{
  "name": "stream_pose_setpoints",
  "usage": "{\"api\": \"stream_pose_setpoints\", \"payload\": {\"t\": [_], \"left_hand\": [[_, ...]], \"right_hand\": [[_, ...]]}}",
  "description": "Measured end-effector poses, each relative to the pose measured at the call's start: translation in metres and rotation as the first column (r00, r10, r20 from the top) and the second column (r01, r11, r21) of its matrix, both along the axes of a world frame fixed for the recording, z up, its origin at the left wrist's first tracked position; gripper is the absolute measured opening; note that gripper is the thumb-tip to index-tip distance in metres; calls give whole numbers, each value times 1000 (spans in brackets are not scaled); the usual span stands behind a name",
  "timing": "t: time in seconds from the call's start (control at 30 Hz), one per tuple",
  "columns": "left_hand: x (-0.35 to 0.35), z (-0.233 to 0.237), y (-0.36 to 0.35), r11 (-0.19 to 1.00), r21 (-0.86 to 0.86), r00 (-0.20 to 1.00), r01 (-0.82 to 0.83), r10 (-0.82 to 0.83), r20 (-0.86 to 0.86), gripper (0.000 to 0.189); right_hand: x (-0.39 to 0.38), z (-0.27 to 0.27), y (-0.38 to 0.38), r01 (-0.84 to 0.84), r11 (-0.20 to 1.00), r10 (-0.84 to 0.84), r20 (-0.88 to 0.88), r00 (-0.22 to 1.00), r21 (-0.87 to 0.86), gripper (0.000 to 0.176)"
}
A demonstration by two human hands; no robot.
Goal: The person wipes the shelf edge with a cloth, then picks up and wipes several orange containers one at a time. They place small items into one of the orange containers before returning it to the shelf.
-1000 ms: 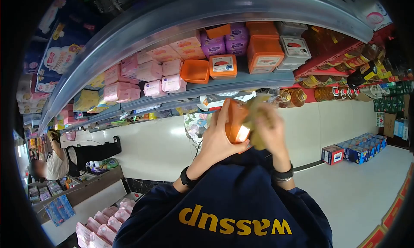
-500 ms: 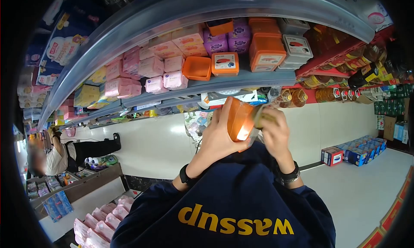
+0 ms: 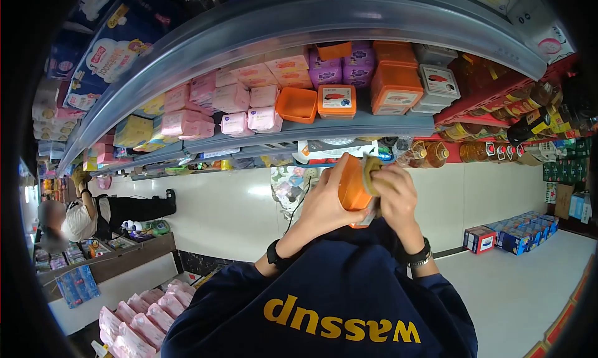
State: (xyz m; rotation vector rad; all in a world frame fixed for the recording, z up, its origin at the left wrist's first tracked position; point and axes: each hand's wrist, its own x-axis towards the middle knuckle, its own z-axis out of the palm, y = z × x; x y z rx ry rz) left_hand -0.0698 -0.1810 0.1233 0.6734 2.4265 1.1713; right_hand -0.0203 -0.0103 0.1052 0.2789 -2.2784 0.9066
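Observation:
An orange plastic container (image 3: 354, 187) is held up in front of my chest by my left hand (image 3: 324, 202), whose fingers wrap round its side. My right hand (image 3: 397, 196) grips a brownish-green cloth (image 3: 372, 173) and presses it against the container's right side. Beyond my hands, on the shelf, stand an open orange container (image 3: 297, 105) and a labelled orange box (image 3: 337, 101). Stacked orange boxes (image 3: 395, 87) and clear-grey boxes (image 3: 438, 87) are to their right.
Pink packs (image 3: 230, 98) line the grey shelf (image 3: 386, 129). Oil bottles (image 3: 436, 152) stand at the right. Blue cartons (image 3: 516, 236) are on the floor. Another person (image 3: 81, 221) stands at the far left. Pink bags (image 3: 146, 317) lie at lower left.
My right hand and the cloth have shifted slightly on the container's side. The container is tilted a little differently and sits slightly lower, and the shelf view has shifted right.

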Motion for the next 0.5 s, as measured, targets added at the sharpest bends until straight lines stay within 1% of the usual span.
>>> {"api": "stream_pose_setpoints", "payload": {"t": [0.03, 0.07, 0.1, 0.13, 0.17, 0.2, 0.23, 0.27, 0.3, 0.33, 0.37, 0.4, 0.43, 0.47, 0.5], "left_hand": [[0, 1, 0, 1000, -17, 997, 20, -19, 69, 106], [0, -1, 0, 1000, -14, 997, 19, -18, 69, 106], [0, -5, 0, 998, 61, 994, 18, -24, 103, 104], [-1, -8, 0, 991, 136, 990, 15, -33, 135, 102], [-4, -9, -1, 990, 139, 990, 16, -35, 134, 102], [-8, -10, -5, 979, 203, 985, 7, -43, 169, 100], [-12, -11, -8, 964, 266, 978, -2, -54, 202, 99], [-15, -11, -11, 945, 328, 962, -11, -79, 260, 92], [-19, -15, -11, 942, 336, 963, -4, -87, 256, 92], [-21, -21, -12, 891, 447, 914, -81, -112, 389, 89], [-21, -24, -12, 829, 532, 845, -171, -154, 512, 86], [-21, -17, -13, 818, 523, 765, -239, -173, 620, 79], [-20, -21, -12, 822, 519, 762, -234, -176, 624, 79], [-19, -28, -10, 773, 523, 674, -359, -173, 718, 76], [-18, -29, -6, 717, 506, 574, -480, -180, 799, 74]], "right_hand": [[-2, -6, 4, 1, 997, 0, 6, 1000, -79, 19], [-3, -9, 6, 88, 991, -79, 85, 993, -102, 22], [-5, -9, 9, 87, 991, -80, 82, 993, -97, 22], [-7, -10, 14, 108, 943, -47, 195, 980, -314, 25], [-8, -13, 18, 151, 845, 11, 298, 954, -514, 28], [-11, -19, 23, 170, 710, 113, 349, 930, -683, 37], [-8, -23, 23, 174, 711, 108, 350, 931, -682, 37], [-6, -28, 23, 182, 391, 273, 302, 913, -902, 38], [-7, -25, 23, 204, 12, 405, 191, 894, -979, 41], [-6, -28, 25, 200, 48, 462, 199, 864, -979, 47], [-6, -30, 26, 203, 47, 455, 202, 867, -978, 47], [-8, -32, 26, 234, 24, 470, 218, 856, -972, 47], [-8, -35, 25, 266, -1, 485, 232, 843, -964, 47], [-6, -41, 25, 304, -82, 481, 229, 846, -949, 48], [-8, -39, 25, 277, -165, 473, 170, 864, -947, 48]]}}
